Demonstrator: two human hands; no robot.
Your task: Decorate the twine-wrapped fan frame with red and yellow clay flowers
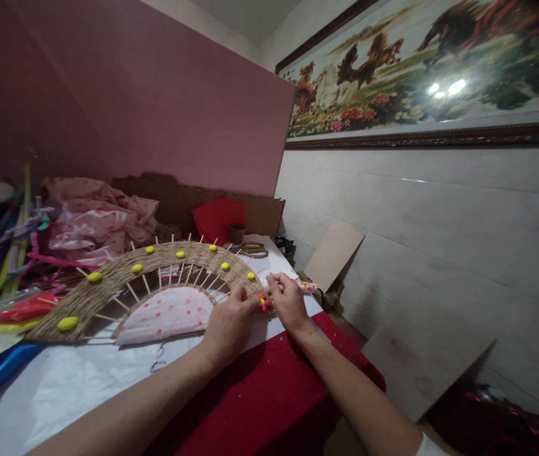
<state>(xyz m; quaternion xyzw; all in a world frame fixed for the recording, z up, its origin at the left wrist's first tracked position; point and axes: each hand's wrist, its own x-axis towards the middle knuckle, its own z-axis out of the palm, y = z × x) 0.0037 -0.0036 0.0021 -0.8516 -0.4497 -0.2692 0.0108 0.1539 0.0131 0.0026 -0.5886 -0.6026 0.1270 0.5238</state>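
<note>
A fan-shaped frame of woven brown twine (pixel 121 277) with wooden sticks and yellow oval pieces (pixel 94 277) lies on the table. Pink-dotted white cloth (pixel 167 313) fills its inner half circle. My left hand (pixel 232 320) is closed at the frame's right end, its fingertips beside a small red and yellow cluster (pixel 264 302). Just right of that cluster, my right hand (pixel 288 301) is pinched, and what its fingers hold is too small to name. The two hands are close together but apart.
Scissors (pixel 254 249) and a brown cup (pixel 237 233) stand behind the frame, near red paper (pixel 219 218). Crumpled pink cloth (pixel 101 215), pipe cleaners (pixel 17 240) and plastic packets (pixel 22 305) lie left. Red cloth (pixel 250 392) covers the near table edge.
</note>
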